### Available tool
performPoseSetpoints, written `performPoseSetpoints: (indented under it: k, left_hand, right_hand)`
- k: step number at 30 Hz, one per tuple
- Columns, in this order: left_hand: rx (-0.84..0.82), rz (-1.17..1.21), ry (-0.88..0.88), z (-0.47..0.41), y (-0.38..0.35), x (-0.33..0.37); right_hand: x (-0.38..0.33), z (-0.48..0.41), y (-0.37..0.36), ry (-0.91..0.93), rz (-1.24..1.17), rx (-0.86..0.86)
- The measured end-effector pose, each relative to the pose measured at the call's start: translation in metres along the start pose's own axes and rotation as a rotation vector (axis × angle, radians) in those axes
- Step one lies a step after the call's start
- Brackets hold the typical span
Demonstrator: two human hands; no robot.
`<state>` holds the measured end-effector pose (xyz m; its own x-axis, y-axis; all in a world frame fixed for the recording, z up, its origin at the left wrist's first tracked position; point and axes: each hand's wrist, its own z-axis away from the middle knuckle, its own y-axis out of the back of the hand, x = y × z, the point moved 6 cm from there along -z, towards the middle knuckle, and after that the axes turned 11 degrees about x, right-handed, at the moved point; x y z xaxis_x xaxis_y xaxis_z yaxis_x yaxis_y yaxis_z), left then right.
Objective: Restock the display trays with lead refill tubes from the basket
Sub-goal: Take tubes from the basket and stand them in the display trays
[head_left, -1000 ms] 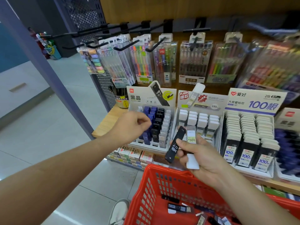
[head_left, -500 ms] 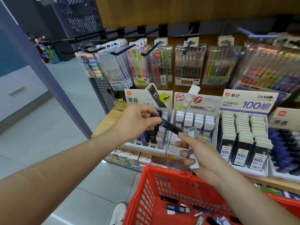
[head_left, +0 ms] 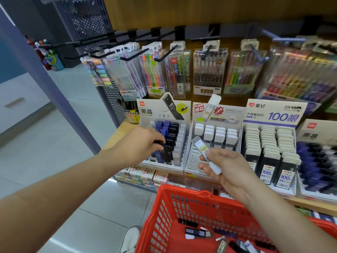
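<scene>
My left hand (head_left: 140, 145) pinches a black lead refill tube (head_left: 167, 151) and holds it upright at the front of the black column in the left display tray (head_left: 165, 167), among blue, black and clear tubes. My right hand (head_left: 224, 165) grips a clear, white-capped refill tube (head_left: 206, 155) with a yellow "100" label, tilted in front of the middle tray (head_left: 193, 161). That tray has white-capped tubes at its back rows and bare slots in front. The red basket (head_left: 182, 203) sits below with several loose tubes (head_left: 198, 233) on its bottom.
A third tray (head_left: 269, 148) packed with white-capped "100" tubes stands to the right, and a fourth tray (head_left: 317, 161) with dark blue tubes beyond it. Pen packs (head_left: 207, 70) hang on black hooks above. Small boxes (head_left: 144, 172) line the shelf edge. My shoe (head_left: 130, 238) shows on the tiled floor.
My left hand took the black tube from my right hand and carried it left into the left tray. My right hand now holds only the clear tube.
</scene>
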<state>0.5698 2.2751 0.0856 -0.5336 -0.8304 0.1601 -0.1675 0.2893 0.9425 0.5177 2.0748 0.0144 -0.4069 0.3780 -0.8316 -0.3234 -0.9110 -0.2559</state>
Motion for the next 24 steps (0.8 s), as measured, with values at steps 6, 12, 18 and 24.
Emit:
performPoseSetpoints:
  k: [6, 12, 18, 24]
  left_hand:
    - [-0.052, -0.051, -0.03, 0.003, -0.024, 0.004]
    - [-0.12, -0.118, -0.072, 0.004, -0.039, 0.004]
    - [-0.027, -0.084, 0.009, -0.002, -0.039, -0.001]
    - [0.06, -0.145, -0.156, 0.001, -0.04, 0.002]
  right_hand:
    - [0.003, -0.003, 0.003, -0.012, 0.006, 0.04]
    - [0.005, -0.005, 0.006, -0.015, 0.012, 0.051]
    - [0.003, -0.008, 0.012, 0.036, -0.005, 0.114]
    - [0.003, -0.004, 0.008, -0.005, -0.091, 0.048]
